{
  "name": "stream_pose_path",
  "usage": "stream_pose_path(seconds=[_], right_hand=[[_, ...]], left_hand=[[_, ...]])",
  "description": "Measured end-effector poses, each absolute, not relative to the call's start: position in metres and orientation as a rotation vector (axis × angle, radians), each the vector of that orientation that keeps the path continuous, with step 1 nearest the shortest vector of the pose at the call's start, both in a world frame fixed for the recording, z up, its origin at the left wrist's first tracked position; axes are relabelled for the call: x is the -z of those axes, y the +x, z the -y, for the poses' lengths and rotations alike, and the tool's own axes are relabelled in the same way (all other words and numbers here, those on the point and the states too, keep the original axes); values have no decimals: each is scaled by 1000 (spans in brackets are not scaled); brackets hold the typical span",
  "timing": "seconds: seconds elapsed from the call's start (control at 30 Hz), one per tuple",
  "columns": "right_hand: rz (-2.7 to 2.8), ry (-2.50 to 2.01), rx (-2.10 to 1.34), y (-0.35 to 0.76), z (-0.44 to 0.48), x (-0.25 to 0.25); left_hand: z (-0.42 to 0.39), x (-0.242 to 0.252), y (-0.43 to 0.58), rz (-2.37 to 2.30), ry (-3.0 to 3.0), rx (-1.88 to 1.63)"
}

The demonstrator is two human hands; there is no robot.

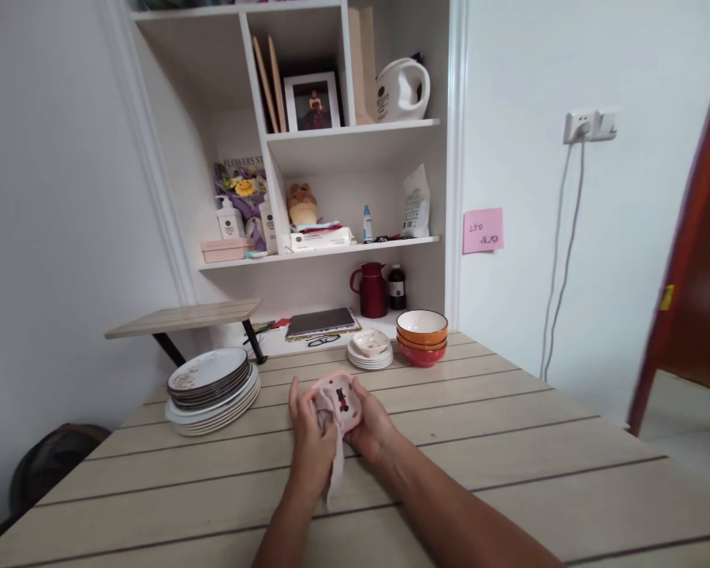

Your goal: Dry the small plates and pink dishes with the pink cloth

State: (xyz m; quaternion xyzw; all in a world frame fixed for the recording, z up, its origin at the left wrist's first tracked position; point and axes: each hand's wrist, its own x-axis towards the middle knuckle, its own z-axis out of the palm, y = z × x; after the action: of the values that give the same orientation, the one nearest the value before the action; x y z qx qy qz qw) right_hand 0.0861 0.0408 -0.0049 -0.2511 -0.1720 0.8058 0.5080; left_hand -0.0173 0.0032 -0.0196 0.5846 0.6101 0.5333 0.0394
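Above the front middle of the table, a small pink-rimmed dish (pixel 350 388) with a dark-and-red figure inside is held between my hands. My right hand (pixel 374 424) grips its right side, fingers under it and thumb at the rim. My left hand (pixel 313 434) is closed on a pale cloth (pixel 337 465), which lies against the dish's left inner side and hangs down below. Part of the dish is hidden by the cloth and the left fingers. Beyond it stand a stack of small white saucers (pixel 371 360) with a patterned small dish (pixel 371 341) on top.
Stacked plates (pixel 210 371) stand at the left of the slatted table (pixel 509 465), by a raised wooden stand (pixel 183 317). Stacked orange and red bowls (pixel 422 351) are at the back right. Behind are a laptop (pixel 319 321), glasses (pixel 323 341) and a red jug (pixel 372 292).
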Motion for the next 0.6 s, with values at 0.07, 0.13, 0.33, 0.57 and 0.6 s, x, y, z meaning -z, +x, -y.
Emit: stream_pose_path(seconds=[0.07,0.13,0.33,0.57,0.6], right_hand=[[444,-580,-1968,88,-41,3],[485,-529,-1990,88,-40,3],[553,-524,-1884,83,-49,14],[697,-562,-1947,92,-45,16],[744,-554,-1936,93,-42,14]], left_hand=[[0,17,-21,-1984,1943,-1587],[6,13,-23,-2188,2022,-1520],[14,10,-18,-2365,2224,-1104],[8,15,-19,-1985,2524,-1034],[8,14,-20,-1989,2531,-1033]])
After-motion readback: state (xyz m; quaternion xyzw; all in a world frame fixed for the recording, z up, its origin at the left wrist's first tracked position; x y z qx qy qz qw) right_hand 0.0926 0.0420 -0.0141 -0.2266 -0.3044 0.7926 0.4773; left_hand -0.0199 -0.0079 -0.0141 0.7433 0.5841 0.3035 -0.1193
